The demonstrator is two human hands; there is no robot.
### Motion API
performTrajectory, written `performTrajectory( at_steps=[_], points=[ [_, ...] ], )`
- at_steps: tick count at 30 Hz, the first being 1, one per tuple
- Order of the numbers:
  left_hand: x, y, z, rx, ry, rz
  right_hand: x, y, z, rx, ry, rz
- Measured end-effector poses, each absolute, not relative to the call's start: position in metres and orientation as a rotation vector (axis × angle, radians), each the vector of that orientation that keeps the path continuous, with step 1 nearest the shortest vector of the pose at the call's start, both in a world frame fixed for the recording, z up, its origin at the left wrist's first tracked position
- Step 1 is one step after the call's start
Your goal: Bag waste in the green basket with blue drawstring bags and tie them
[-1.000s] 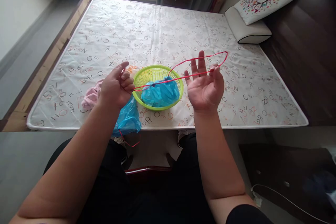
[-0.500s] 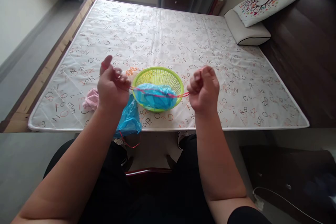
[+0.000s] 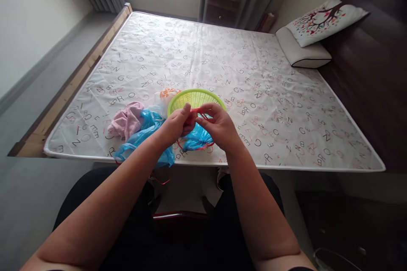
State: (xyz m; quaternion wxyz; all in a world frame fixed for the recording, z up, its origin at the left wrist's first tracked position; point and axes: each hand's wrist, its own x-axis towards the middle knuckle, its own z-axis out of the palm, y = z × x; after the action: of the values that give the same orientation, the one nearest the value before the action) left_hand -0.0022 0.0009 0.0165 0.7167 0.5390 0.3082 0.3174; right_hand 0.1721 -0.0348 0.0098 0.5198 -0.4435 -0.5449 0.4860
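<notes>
My left hand [image 3: 180,123] is closed on a red drawstring [image 3: 203,115], with its thumb lying on top. Close beside it, my right hand [image 3: 218,125] pinches the same red string between thumb and fingertips. Below the hands, a bunched blue plastic bag [image 3: 196,136] shows in part, with red string along its lower edge. A green plastic basket [image 3: 178,98] stands behind the hands, which hide much of it. Left of the left hand, a second blue plastic bag [image 3: 136,143] lies crumpled near the mattress edge, partly under my forearm.
A pink cloth [image 3: 127,119] and a clear plastic bag with orange print [image 3: 168,94] lie left of the basket. The mattress [image 3: 273,106] has letters printed on it. A cushion [image 3: 327,21] rests on a white pillow [image 3: 299,53] at the far right.
My hands were wide apart, pulling the red string taut across the basket. Both have come together over the basket's near side. The camera view has tilted up slightly.
</notes>
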Motion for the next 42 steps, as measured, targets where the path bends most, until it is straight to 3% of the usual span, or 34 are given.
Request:
performTrajectory(
  at_steps=[7,18,31,38,42],
  points=[
    [-0.006,0.007,0.008,1.252,0.77,0.464,0.17,-0.038,0.006,-1.211,-1.323,1.036],
    [-0.012,0.009,0.012,1.159,0.722,0.5,0.183,-0.035,0.004,-1.31,-1.604,0.889],
    [-0.011,0.008,0.009,1.15,0.699,0.46,0.167,-0.039,0.003,-1.364,-1.486,0.824],
    [-0.011,0.009,0.009,1.095,0.732,0.729,0.187,-0.029,-0.007,-1.446,-1.151,0.765],
    [-0.019,0.009,0.014,1.1,0.643,0.621,0.194,-0.023,-0.012,-1.41,-1.099,0.841]
  ],
)
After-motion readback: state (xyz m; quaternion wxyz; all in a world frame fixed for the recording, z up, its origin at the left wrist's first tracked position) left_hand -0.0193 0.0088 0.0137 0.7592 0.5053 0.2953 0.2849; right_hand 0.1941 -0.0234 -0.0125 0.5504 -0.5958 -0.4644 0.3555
